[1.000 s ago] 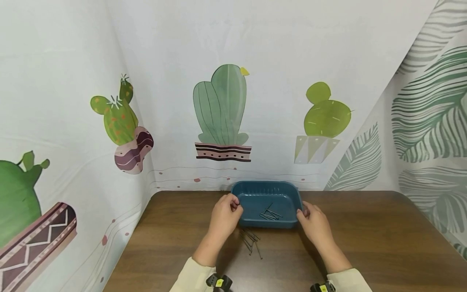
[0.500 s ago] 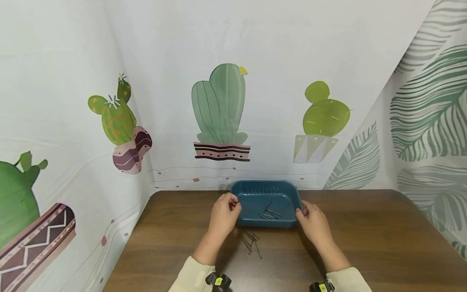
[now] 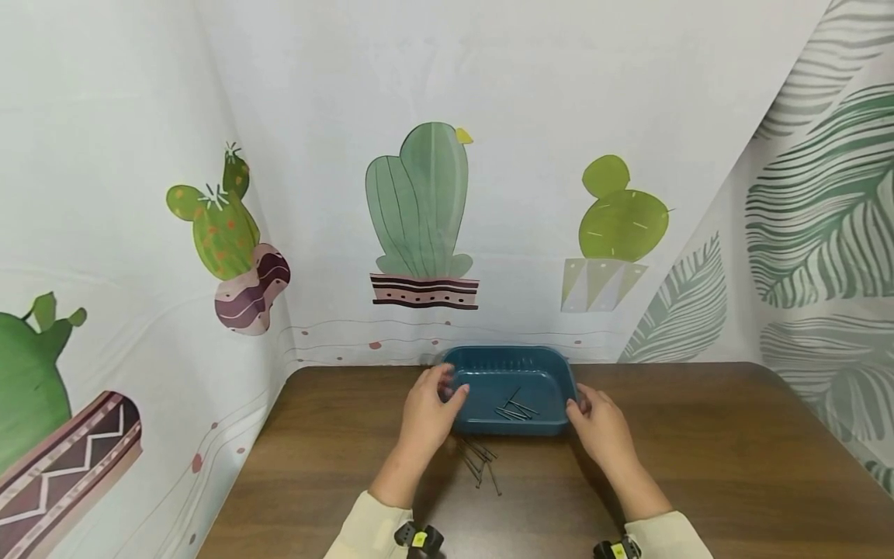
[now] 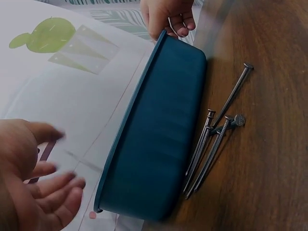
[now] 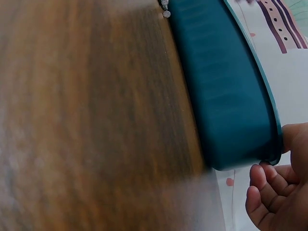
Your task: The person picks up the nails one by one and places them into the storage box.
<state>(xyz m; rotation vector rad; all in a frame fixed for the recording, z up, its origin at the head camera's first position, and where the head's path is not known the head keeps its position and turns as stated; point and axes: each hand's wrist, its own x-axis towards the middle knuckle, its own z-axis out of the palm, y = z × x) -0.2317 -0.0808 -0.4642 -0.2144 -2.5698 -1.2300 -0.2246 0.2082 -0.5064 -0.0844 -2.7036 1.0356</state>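
Note:
A dark teal rectangular tray [image 3: 506,426] stands at the table's far side with several nails [image 3: 518,410] lying inside. More nails [image 3: 480,458] lie loose on the wood in front of its near left corner; the left wrist view shows their heads and shafts. At the tray's left end is my left hand [image 3: 431,411], thumb and fingers spread with nothing between them; the left wrist view shows this hand [image 4: 41,183] apart from the rim. My right hand [image 3: 602,427] pinches the rim at the right end, thumb inside and curled fingers below, as the right wrist view shows.
The brown wooden table [image 3: 733,450] ends just behind the tray at a white cloth backdrop [image 3: 524,233] printed with cacti and leaves. Both wrists carry black straps with cameras [image 3: 419,537].
My left hand's thumb and fingertips were close together at the tray's left rim; now they have spread apart. The right hand, tray and nails have stayed in place.

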